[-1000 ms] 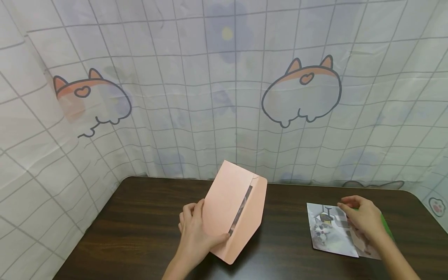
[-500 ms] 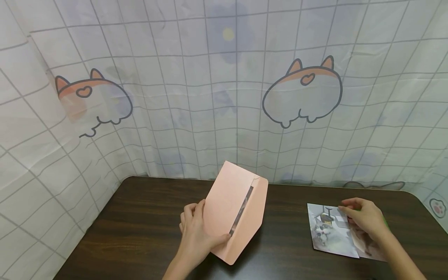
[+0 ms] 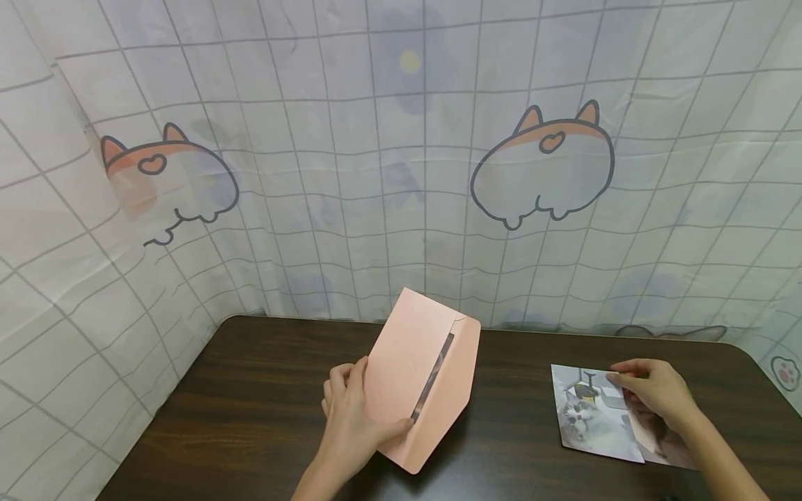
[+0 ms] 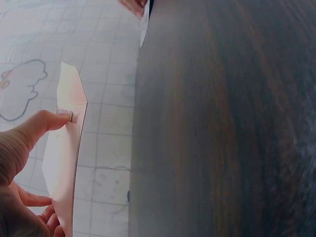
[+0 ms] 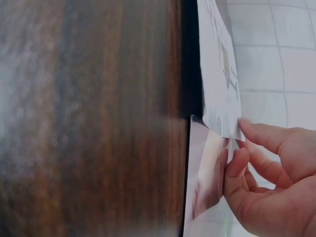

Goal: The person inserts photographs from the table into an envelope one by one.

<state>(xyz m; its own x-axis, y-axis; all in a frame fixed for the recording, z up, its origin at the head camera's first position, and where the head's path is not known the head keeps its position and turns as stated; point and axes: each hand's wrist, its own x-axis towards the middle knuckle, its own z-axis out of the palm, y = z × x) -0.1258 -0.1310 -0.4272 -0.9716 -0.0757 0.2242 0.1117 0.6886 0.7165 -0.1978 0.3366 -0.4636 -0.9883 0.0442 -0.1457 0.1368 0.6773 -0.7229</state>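
Note:
My left hand [image 3: 354, 417] holds a pink envelope [image 3: 407, 369] tilted over the table, thumb on its front near the opening and fingers behind. The envelope's flap [image 3: 451, 396] is unfolded, and a dark printed strip [image 3: 432, 379] shows in the slot. At the right, my right hand [image 3: 658, 393] pinches the upper right corner of a grey-white picture card [image 3: 595, 417] with a cartoon animal on it. A pinkish picture card [image 5: 210, 173] lies partly under that one and partly behind my hand. In the right wrist view, the grey-white card's edge stands raised at my fingertips.
The dark wood-grain table [image 3: 250, 417] has rounded back corners. A white gridded curtain [image 3: 351, 174] with corgi drawings hangs right behind its back edge and along the left side. A small dark object [image 3: 670, 497] shows at the bottom edge of the head view.
My right hand has shifted slightly right and nearer, and the pinkish card has slid a little right. A green edge seen behind that hand is now hidden. The left hand and envelope stay put.

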